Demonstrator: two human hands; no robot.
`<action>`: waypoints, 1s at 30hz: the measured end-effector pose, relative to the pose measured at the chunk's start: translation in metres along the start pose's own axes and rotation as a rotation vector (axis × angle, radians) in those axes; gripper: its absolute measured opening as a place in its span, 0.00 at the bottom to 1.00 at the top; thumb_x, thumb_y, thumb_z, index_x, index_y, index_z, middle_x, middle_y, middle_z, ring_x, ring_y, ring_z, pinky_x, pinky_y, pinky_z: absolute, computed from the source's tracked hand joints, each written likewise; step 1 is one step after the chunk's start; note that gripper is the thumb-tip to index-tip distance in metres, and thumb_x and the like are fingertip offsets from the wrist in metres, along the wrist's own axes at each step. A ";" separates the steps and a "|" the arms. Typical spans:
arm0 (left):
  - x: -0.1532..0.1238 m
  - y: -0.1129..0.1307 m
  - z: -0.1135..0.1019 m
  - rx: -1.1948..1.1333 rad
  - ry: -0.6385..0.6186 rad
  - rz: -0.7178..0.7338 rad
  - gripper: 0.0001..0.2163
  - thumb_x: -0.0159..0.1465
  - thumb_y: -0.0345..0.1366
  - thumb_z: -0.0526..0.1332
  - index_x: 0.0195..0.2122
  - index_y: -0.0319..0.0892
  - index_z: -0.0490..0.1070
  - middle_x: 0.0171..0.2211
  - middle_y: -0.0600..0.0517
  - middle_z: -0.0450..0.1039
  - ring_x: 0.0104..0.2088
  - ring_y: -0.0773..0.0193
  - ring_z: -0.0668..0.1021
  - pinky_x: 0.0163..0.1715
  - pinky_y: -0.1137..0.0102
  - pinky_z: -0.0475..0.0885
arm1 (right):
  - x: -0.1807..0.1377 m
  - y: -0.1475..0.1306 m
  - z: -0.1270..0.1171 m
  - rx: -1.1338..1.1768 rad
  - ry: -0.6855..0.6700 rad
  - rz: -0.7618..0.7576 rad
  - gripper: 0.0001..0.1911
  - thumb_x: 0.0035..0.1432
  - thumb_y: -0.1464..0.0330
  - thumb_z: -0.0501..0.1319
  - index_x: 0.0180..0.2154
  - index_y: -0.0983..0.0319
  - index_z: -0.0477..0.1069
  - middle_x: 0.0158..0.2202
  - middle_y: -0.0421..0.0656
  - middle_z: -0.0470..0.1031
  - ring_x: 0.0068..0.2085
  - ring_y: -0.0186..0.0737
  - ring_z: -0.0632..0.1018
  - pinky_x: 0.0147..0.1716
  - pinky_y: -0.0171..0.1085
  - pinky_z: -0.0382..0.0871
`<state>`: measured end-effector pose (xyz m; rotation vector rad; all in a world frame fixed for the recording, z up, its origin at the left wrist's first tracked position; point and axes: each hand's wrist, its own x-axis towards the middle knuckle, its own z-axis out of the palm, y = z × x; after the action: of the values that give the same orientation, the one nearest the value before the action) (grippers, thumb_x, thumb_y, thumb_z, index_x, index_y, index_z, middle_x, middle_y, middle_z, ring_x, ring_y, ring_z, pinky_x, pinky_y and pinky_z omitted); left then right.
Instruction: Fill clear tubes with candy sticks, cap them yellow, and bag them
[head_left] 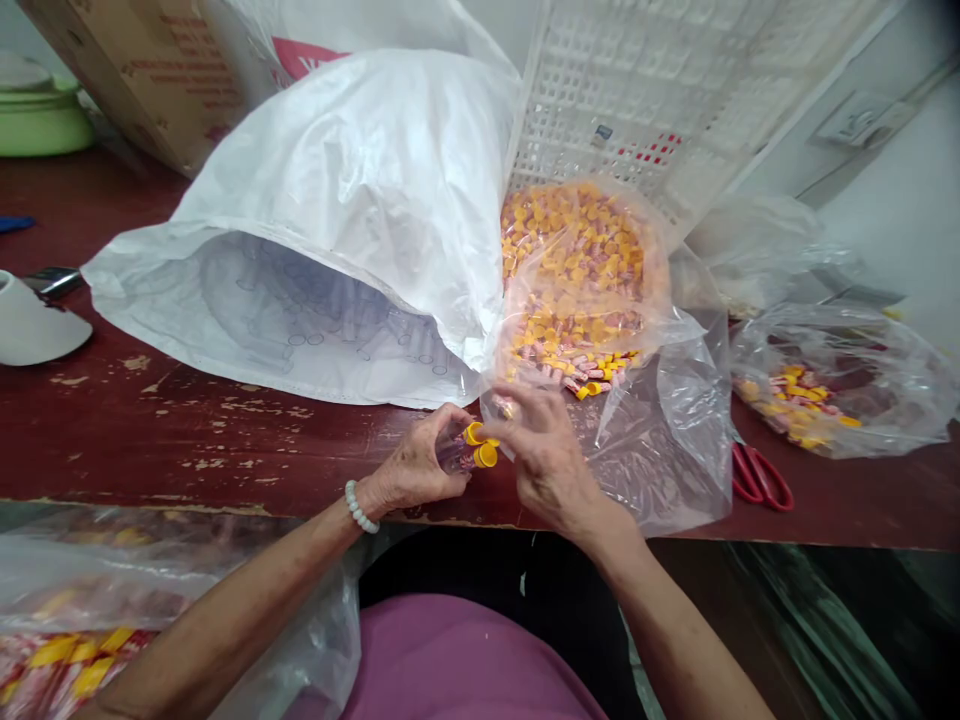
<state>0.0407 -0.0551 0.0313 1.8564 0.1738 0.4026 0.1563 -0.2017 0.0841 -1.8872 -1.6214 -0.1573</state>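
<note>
In my left hand (420, 462) I hold a few clear plastic tubes (453, 456) with yellow caps (486, 456) on the ends facing right. A bracelet of pale beads (361, 508) circles the left wrist. Close on the right, my right hand (544, 450) has its fingers curled, and the thumb is at the upper yellow cap. A small pinkish piece shows by its fingertips, too small to name. Just behind it lies a clear plastic bag (664, 430) full of yellow caps with pinkish pieces (574, 250). A white sack (375, 170) lies open toward me, with many clear tubes (337, 310) inside.
Red-handled scissors (761, 478) lie near the table's (187, 440) front edge. A smaller clear bag (885, 370) with yellow-capped pieces is at right. Behind stand a white perforated crate (622, 90) and a cardboard box (150, 70). Filled yellow-capped tubes (75, 660) lie in plastic below left.
</note>
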 end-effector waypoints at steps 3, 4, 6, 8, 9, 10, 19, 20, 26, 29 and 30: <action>0.001 -0.002 0.000 0.015 -0.030 -0.009 0.22 0.44 0.21 0.61 0.41 0.41 0.63 0.36 0.53 0.68 0.33 0.67 0.72 0.33 0.73 0.69 | -0.003 -0.003 0.014 -0.125 -0.095 0.028 0.24 0.48 0.81 0.54 0.44 0.54 0.72 0.59 0.44 0.63 0.54 0.52 0.64 0.51 0.55 0.60; 0.002 -0.003 0.000 -0.005 -0.033 -0.027 0.22 0.43 0.21 0.61 0.40 0.41 0.63 0.35 0.53 0.68 0.33 0.67 0.72 0.32 0.72 0.69 | -0.003 -0.006 0.017 -0.142 -0.105 0.050 0.25 0.48 0.81 0.54 0.45 0.54 0.72 0.60 0.44 0.62 0.54 0.52 0.64 0.50 0.55 0.60; 0.004 -0.004 -0.001 -0.071 -0.020 -0.065 0.21 0.44 0.21 0.62 0.40 0.41 0.63 0.35 0.54 0.68 0.33 0.67 0.72 0.33 0.72 0.69 | -0.001 -0.009 0.019 -0.134 -0.096 0.061 0.25 0.48 0.81 0.55 0.46 0.54 0.71 0.61 0.44 0.60 0.54 0.52 0.64 0.50 0.54 0.61; 0.006 -0.004 -0.003 -0.142 0.007 -0.101 0.21 0.44 0.22 0.63 0.40 0.41 0.62 0.34 0.54 0.69 0.32 0.67 0.73 0.32 0.73 0.69 | 0.002 -0.008 0.014 -0.060 -0.009 0.045 0.25 0.49 0.81 0.54 0.46 0.54 0.71 0.60 0.44 0.61 0.54 0.49 0.65 0.51 0.52 0.62; 0.008 -0.003 -0.004 -0.177 0.020 -0.122 0.21 0.44 0.22 0.64 0.40 0.42 0.61 0.33 0.55 0.69 0.31 0.68 0.73 0.31 0.73 0.69 | 0.003 -0.004 0.009 -0.018 0.078 0.061 0.23 0.51 0.80 0.53 0.46 0.54 0.71 0.58 0.44 0.64 0.54 0.47 0.66 0.51 0.50 0.62; 0.009 -0.001 -0.006 -0.214 0.030 -0.145 0.22 0.44 0.23 0.64 0.39 0.42 0.61 0.31 0.55 0.69 0.29 0.69 0.72 0.30 0.74 0.68 | 0.003 0.004 0.003 0.011 0.185 0.108 0.21 0.53 0.79 0.52 0.44 0.55 0.71 0.54 0.45 0.67 0.53 0.45 0.68 0.50 0.48 0.64; 0.009 0.007 -0.004 -0.295 0.105 -0.225 0.23 0.43 0.24 0.66 0.38 0.42 0.59 0.30 0.56 0.70 0.28 0.69 0.74 0.29 0.74 0.68 | -0.029 0.106 0.022 -0.167 0.142 0.539 0.15 0.58 0.59 0.55 0.36 0.64 0.72 0.36 0.48 0.72 0.39 0.45 0.72 0.42 0.47 0.66; 0.008 0.006 -0.004 -0.290 0.101 -0.222 0.23 0.43 0.24 0.66 0.38 0.42 0.59 0.30 0.56 0.71 0.28 0.69 0.74 0.29 0.74 0.68 | -0.030 0.105 0.021 -0.158 0.165 0.571 0.16 0.59 0.59 0.55 0.36 0.64 0.72 0.35 0.48 0.72 0.38 0.45 0.72 0.41 0.47 0.67; 0.010 0.005 0.001 -0.203 0.077 -0.182 0.21 0.44 0.23 0.64 0.38 0.42 0.59 0.30 0.57 0.68 0.28 0.70 0.72 0.29 0.75 0.67 | -0.013 0.038 -0.020 0.190 0.337 0.487 0.11 0.61 0.64 0.56 0.43 0.60 0.71 0.40 0.45 0.73 0.42 0.40 0.75 0.43 0.42 0.69; 0.011 0.008 0.004 -0.062 0.072 -0.131 0.21 0.44 0.23 0.63 0.39 0.42 0.61 0.33 0.56 0.68 0.31 0.69 0.71 0.31 0.74 0.67 | -0.001 -0.004 -0.027 0.189 0.223 0.192 0.10 0.61 0.70 0.56 0.44 0.58 0.71 0.43 0.45 0.71 0.47 0.40 0.73 0.47 0.41 0.69; 0.011 0.009 0.006 -0.008 0.070 -0.107 0.20 0.44 0.23 0.63 0.39 0.42 0.61 0.34 0.55 0.68 0.32 0.68 0.71 0.32 0.74 0.67 | 0.001 -0.013 -0.025 0.179 0.189 0.130 0.11 0.60 0.72 0.56 0.44 0.58 0.71 0.43 0.46 0.70 0.47 0.40 0.73 0.46 0.41 0.69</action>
<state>0.0518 -0.0597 0.0405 1.8171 0.3175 0.3937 0.1522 -0.2134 0.1093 -1.7769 -1.3375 -0.1276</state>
